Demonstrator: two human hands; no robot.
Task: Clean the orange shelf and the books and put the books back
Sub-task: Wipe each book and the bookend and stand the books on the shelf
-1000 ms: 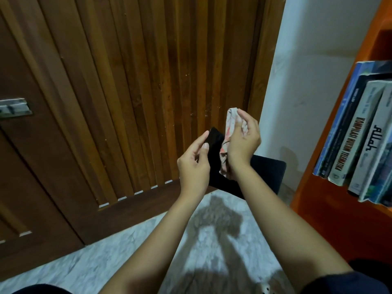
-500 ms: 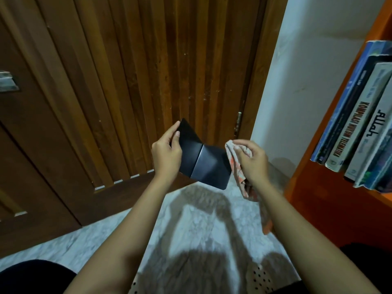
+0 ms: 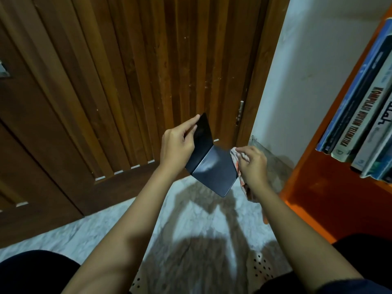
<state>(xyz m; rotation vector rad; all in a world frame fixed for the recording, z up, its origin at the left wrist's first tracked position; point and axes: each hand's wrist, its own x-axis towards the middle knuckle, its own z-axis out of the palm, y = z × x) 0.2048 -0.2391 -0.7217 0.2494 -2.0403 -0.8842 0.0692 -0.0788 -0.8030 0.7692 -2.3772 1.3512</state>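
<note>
Well above the pale marble floor (image 3: 101, 234), a thin black book (image 3: 214, 168) hangs in mid-air, spread open in a shallow V with its covers facing the camera. The left hand (image 3: 177, 145) pinches the left cover at its outer edge. Its thumb is on the near face and its fingers are curled behind, with the forefinger stretched up along the edge toward the top corner. The right hand (image 3: 252, 164) is clenched around a bunched, patterned cloth (image 3: 234, 153), which touches the outer edge of the right cover. More of the cloth trails down below the wrist. Whether the cloth presses hard or only brushes the cover cannot be told.

At the right stands the orange shelf (image 3: 331, 192), apart from both hands, with a row of books (image 3: 360, 115) leaning on it, spines outward. A slatted wooden door (image 3: 127, 81) fills the background, and a white wall (image 3: 307, 71) runs beside it.
</note>
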